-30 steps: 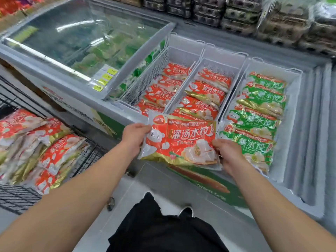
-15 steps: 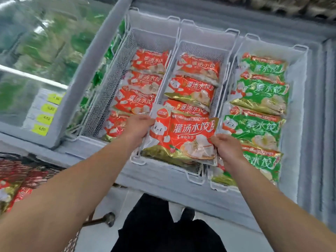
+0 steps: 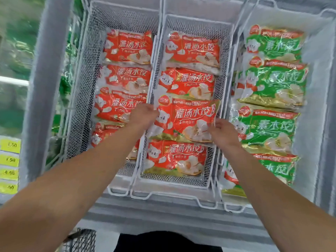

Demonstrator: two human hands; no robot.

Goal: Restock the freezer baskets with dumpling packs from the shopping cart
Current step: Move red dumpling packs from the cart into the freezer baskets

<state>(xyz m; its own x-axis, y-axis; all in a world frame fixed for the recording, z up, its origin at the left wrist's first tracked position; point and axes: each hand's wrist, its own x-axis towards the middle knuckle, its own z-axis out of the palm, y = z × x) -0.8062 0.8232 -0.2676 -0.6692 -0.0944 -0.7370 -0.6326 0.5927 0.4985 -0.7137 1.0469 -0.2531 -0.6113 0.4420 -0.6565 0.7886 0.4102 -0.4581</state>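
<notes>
- the freezer point(image 3: 41, 88) fills almost the whole view, a white frosted chest with three wire baskets side by side inside it.
- the middle basket point(image 3: 181, 194) is the one in use; it holds red dumpling packs in a row from the far end to the near end, and its near rim stands free below the last pack.
- the left basket point(image 3: 80, 88) also holds red packs, and the right basket point(image 3: 318, 70) holds green packs point(image 3: 272, 84); both look well filled, though the near part of the left one is hidden by the arm.
- only a small piece of the shopping cart point(image 3: 81, 240) shows, as dark mesh at the bottom edge.
- the held red pack point(image 3: 185, 120) is over the middle basket, lying flat, printed side up, and overlapping the pack behind it and the pack in front of it point(image 3: 176, 159).
- the left hand point(image 3: 143, 115) grips the left edge of this pack, fingers curled around it.
- the right hand point(image 3: 222, 130) pinches the right lower corner of the same pack.
- i judge the step in hand is the placing of one pack into the row, almost finished.
- the next move, i think, asks to lower the pack until it rests on its neighbours, to let go with both hands, and then to go to the cart for another pack.
- some care is needed so the pack does not slide to the wire wall.
</notes>
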